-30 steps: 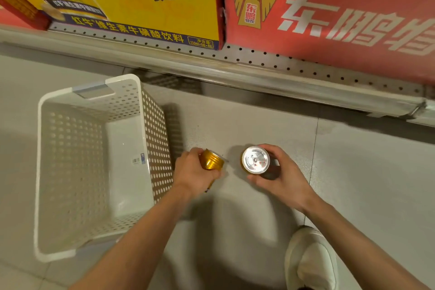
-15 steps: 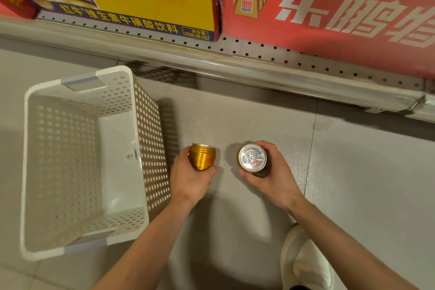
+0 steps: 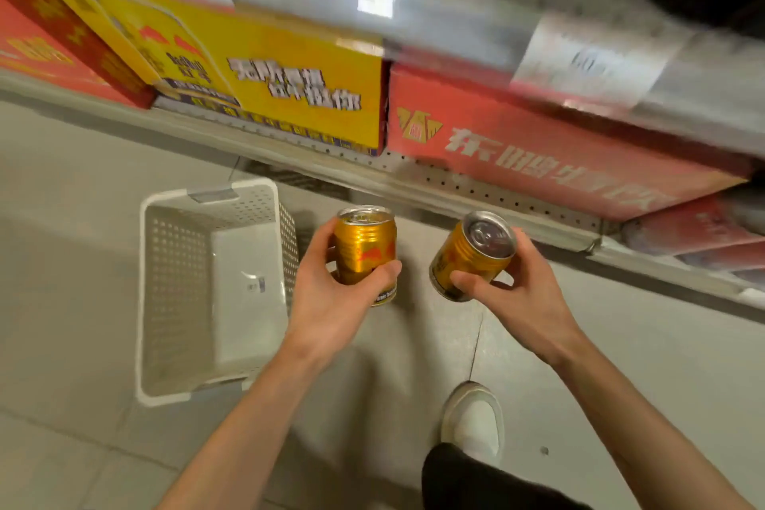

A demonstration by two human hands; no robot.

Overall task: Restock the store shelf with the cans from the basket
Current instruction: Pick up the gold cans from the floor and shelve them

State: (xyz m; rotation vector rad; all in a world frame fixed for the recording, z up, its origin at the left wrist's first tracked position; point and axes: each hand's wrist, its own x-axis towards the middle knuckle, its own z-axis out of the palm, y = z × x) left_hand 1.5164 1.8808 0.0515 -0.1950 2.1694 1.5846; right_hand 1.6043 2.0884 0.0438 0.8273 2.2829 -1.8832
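Note:
My left hand (image 3: 331, 298) grips a gold can (image 3: 364, 248), held nearly upright above the floor. In my right hand (image 3: 517, 294) is a second gold can (image 3: 472, 253), tilted with its silver top facing up and toward me. Both cans hang in the air in front of the bottom shelf (image 3: 455, 186). The white perforated basket (image 3: 165, 286) sits on the floor to the left of my left hand, and no cans show inside it.
A yellow carton (image 3: 265, 70) and a red carton (image 3: 538, 145) stand on the bottom shelf. A blurred upper shelf edge with price tags (image 3: 592, 62) runs across the top. My white shoe (image 3: 474, 422) rests on the grey tiled floor.
Both hands have risen from near the floor with their cans. The view has tilted upward, bringing the upper shelf into sight, and the picture is blurred by motion.

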